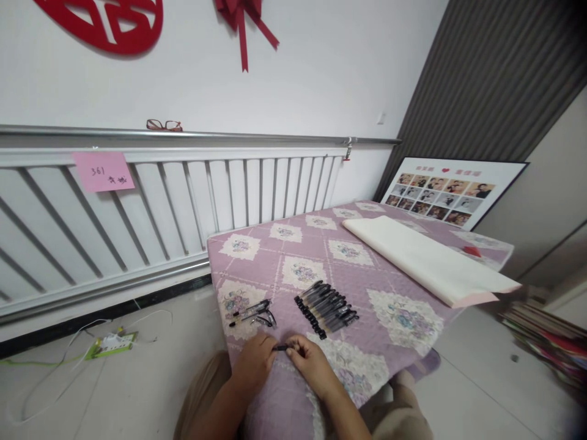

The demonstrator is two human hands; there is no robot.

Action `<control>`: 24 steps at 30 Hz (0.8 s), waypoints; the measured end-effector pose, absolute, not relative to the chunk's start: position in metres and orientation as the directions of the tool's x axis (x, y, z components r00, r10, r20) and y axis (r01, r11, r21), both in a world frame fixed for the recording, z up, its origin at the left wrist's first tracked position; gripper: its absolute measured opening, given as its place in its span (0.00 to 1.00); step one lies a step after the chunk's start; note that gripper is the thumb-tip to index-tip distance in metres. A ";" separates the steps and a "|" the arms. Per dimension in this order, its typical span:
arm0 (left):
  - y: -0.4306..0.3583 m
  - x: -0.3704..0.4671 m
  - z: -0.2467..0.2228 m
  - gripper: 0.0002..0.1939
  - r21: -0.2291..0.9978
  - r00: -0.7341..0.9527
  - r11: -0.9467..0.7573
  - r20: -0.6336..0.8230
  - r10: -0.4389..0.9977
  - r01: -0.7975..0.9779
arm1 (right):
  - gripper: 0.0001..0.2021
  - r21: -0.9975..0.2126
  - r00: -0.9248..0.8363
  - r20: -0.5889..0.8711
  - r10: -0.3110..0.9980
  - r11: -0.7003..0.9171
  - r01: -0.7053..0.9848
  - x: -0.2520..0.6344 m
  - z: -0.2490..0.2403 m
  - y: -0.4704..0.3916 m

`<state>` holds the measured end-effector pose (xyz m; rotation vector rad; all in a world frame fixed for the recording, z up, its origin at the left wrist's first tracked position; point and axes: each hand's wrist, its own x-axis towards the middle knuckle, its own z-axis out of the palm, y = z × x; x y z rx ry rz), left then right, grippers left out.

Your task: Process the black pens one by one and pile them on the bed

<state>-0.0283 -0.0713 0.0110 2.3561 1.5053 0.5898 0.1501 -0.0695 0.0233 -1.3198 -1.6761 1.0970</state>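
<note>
Both of my hands meet over the near edge of the purple patterned cloth (298,241). Between them lies a dark pen (280,348), level, its ends hidden in my fingers. My left hand (254,360) is closed around one end. My right hand (309,360) pinches the other end with thumb and fingertips. Just beyond, a row of several black pens (328,305) lies side by side on the cloth. To its left are a few loose pens and pen parts (252,315), too small to tell apart fully.
Behind the table runs a white radiator (257,189), with eyeglasses (164,125) on the pipe above and a pink note (103,171) at left. A cream rolled sheet (422,253) and a photo board (444,189) are at right. A power strip (112,345) with cables lies on the floor.
</note>
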 end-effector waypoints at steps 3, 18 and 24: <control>-0.073 -0.027 0.014 0.11 0.424 0.362 -0.400 0.170 0.916 0.812 | 0.06 -0.901 -0.192 0.062 0.979 0.138 0.412 0.149 0.026 -0.071; -0.075 -0.026 0.020 0.13 0.262 0.335 -0.377 0.192 0.923 0.888 | 0.12 -0.935 -0.014 0.077 0.997 0.078 0.346 0.146 0.023 -0.072; -0.076 -0.027 0.023 0.14 0.328 0.290 -0.348 0.213 0.933 0.878 | 0.12 -0.958 0.055 0.064 0.996 0.046 0.284 0.149 0.021 -0.070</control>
